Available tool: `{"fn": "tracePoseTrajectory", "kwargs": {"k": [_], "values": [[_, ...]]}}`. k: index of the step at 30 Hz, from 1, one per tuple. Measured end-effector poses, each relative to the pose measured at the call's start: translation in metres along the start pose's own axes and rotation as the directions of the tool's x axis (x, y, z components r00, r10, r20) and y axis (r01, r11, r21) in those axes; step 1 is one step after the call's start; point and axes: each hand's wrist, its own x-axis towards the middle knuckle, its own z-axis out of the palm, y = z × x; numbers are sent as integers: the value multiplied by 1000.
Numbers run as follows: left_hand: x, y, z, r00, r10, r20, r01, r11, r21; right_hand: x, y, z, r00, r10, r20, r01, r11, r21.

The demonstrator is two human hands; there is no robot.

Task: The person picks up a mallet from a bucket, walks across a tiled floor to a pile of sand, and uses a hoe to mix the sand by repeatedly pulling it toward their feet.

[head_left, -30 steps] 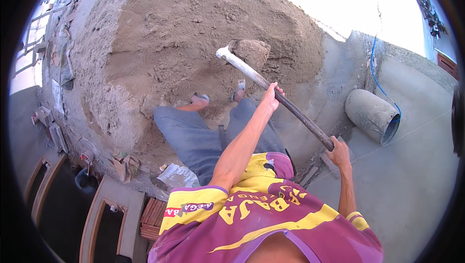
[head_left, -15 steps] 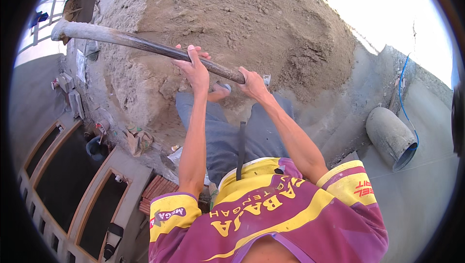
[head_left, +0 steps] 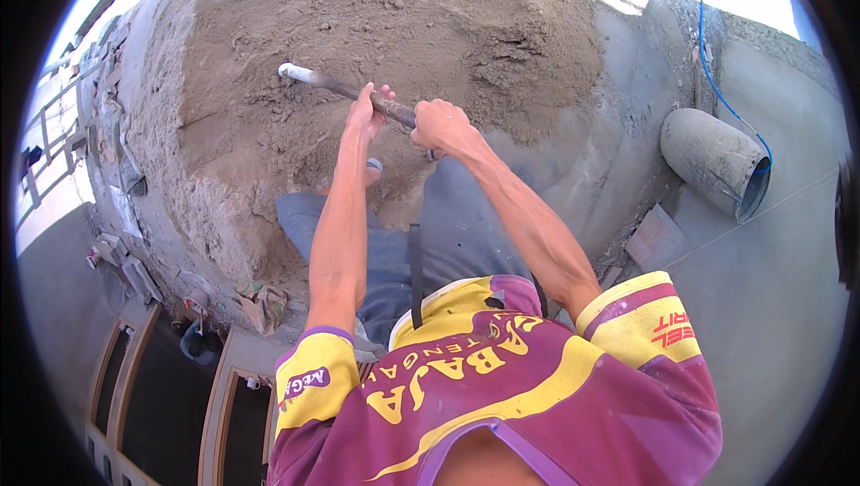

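Note:
A long tool handle (head_left: 330,84), pale at its far end and dark nearer me, angles over the heap of brown sand (head_left: 385,16). Its far end lies against the sand, and I cannot make out the blade. My left hand (head_left: 367,108) grips the handle loosely, some fingertips raised. My right hand (head_left: 434,126) is wrapped round the nearer part, close beside it. Both forearms reach over my grey trousers, and my sandalled feet show partly at the foot of the heap.
A grey drum (head_left: 703,159) lies on its side at the right, with a blue hose (head_left: 726,101) running to it. A board (head_left: 654,240) lies below it. At the left are rubble, torn paper (head_left: 264,307) and wooden frames (head_left: 125,378) over dark openings.
The tool swung from the right, carrying a lump of sand, up to the far left, then came down onto the heap. My right hand moved up the handle, nearer my left.

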Motion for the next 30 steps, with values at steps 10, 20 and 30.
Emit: {"fn": "tracePoseTrajectory", "kwargs": {"k": [10,20,30], "values": [[-47,-187,177,945,-228,236,308,863,-399,-298,165,-73,921,345,-180,-366,926,-98],[-175,-103,116,966,257,25,-258,966,28,-263,215,133,917,143,-373,-3,936,352],[-135,39,5,645,690,-327,-579,721,381,20,-37,75,961,-270,-55,269,875,402]]}}
